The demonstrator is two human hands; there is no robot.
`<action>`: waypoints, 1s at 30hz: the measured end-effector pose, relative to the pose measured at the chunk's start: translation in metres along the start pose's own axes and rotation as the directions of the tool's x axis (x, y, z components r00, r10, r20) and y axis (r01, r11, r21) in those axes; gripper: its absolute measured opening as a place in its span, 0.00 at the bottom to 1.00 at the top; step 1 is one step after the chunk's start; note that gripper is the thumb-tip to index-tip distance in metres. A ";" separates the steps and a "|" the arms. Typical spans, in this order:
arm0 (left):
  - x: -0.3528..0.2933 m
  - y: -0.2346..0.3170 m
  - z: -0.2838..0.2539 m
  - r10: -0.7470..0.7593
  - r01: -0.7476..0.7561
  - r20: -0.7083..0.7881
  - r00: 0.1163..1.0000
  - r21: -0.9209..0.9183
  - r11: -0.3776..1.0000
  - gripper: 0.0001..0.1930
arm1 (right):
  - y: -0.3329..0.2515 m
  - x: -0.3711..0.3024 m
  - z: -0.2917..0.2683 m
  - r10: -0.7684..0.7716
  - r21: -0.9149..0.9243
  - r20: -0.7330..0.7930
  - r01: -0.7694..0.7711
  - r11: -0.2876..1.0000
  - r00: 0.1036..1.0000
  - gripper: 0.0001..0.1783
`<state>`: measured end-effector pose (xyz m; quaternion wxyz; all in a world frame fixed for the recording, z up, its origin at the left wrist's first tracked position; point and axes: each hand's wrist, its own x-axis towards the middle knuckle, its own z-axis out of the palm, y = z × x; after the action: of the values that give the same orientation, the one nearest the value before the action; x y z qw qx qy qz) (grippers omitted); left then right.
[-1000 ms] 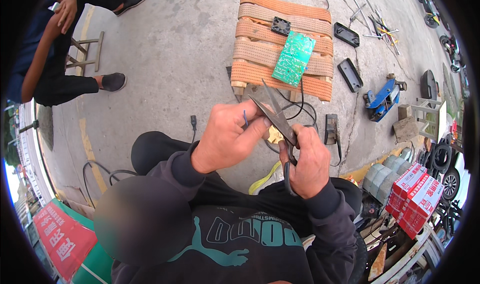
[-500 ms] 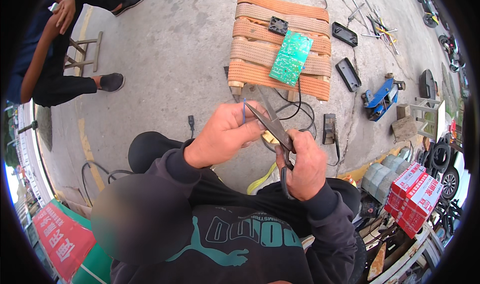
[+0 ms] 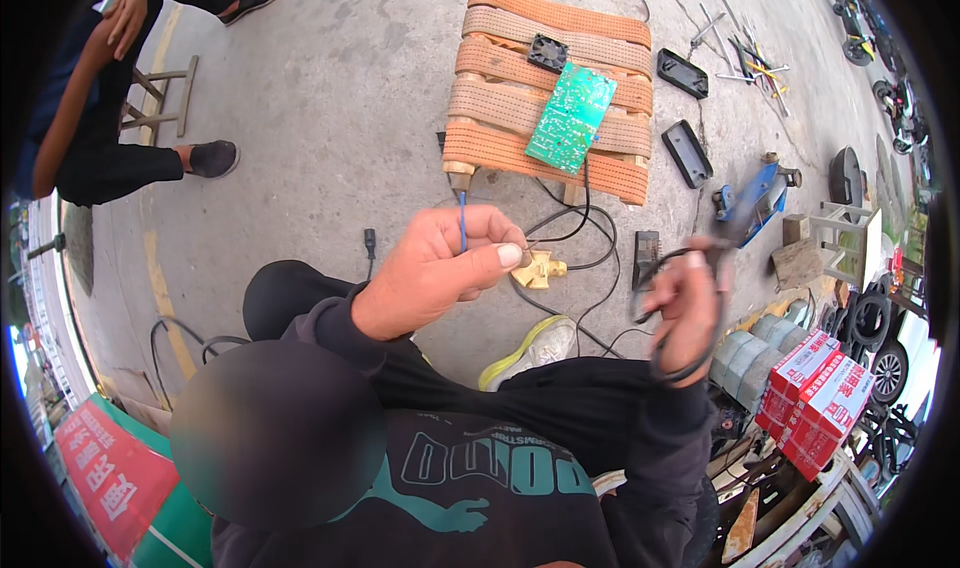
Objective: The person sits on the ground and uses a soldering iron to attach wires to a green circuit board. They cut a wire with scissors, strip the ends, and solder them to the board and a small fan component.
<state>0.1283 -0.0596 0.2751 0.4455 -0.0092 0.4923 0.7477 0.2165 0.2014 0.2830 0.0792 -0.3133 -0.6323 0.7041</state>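
Note:
My left hand [image 3: 430, 273] is closed in a pinch, with a thin blue wire [image 3: 463, 213] standing up from between its fingers. A fine strand shows at the thumb tip, too small to make out well. To the right, my right hand [image 3: 685, 313] grips black-handled scissors [image 3: 742, 213], smeared by motion, their blades pointing up and away. Beyond my hands a green circuit board [image 3: 572, 118] lies on an orange webbing-strap stool [image 3: 550, 73], beside a small black fan [image 3: 548, 53]. A yellow connector block [image 3: 540, 270] rests on the ground just right of my left hand.
Black cables [image 3: 600, 218] loop over the concrete. Two black plastic shells [image 3: 687, 155], hand tools [image 3: 755, 68] and a blue jack [image 3: 760, 193] lie at the right. Red-and-white boxes [image 3: 815, 398] stand nearer. At the far left a person [image 3: 100, 98] sits on a wooden stool.
My right hand has swung right with the scissors, away from my left hand and the blue wire. My left hand keeps its pinch, shifted slightly left in view.

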 end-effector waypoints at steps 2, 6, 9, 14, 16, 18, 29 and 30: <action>-0.001 0.004 -0.002 -0.001 0.002 -0.019 1.000 0.049 0.999 0.09 | -0.017 0.027 -0.047 -0.118 0.115 -0.201 0.143 0.983 0.972 0.20; 0.007 -0.001 0.007 -0.013 0.014 -0.033 0.999 0.030 0.999 0.09 | -0.048 0.038 -0.067 -0.131 0.124 -0.040 0.135 0.983 0.991 0.26; 0.010 0.000 0.005 -0.004 0.005 -0.058 0.998 0.017 1.000 0.08 | -0.037 0.030 -0.040 -0.157 -0.025 -0.030 0.156 0.987 0.987 0.26; 0.011 -0.003 0.002 -0.013 0.016 -0.051 0.999 0.058 0.998 0.08 | -0.031 0.009 0.008 -0.107 -0.164 0.152 0.132 0.978 0.983 0.32; 0.010 -0.004 0.003 -0.005 0.013 -0.086 0.996 0.098 0.995 0.08 | -0.030 0.003 0.023 -0.110 -0.124 0.116 0.124 0.984 0.987 0.32; 0.010 -0.003 0.003 0.024 -0.009 -0.108 0.994 0.137 0.991 0.08 | -0.032 0.004 0.027 -0.142 -0.081 0.050 0.146 0.986 0.989 0.30; 0.005 -0.005 0.009 0.030 -0.022 -0.054 0.998 0.150 0.988 0.07 | -0.018 -0.007 0.040 -0.221 -0.113 0.374 0.280 0.953 0.901 0.29; 0.004 -0.005 0.008 0.000 -0.005 0.019 1.000 0.227 0.974 0.07 | -0.021 -0.008 0.041 -0.159 -0.132 0.438 0.238 0.962 0.885 0.29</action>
<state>0.1328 -0.0504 0.2732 0.4473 0.0494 0.5704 0.6871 0.1943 0.1666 0.3059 -0.0169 -0.0925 -0.7249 0.6824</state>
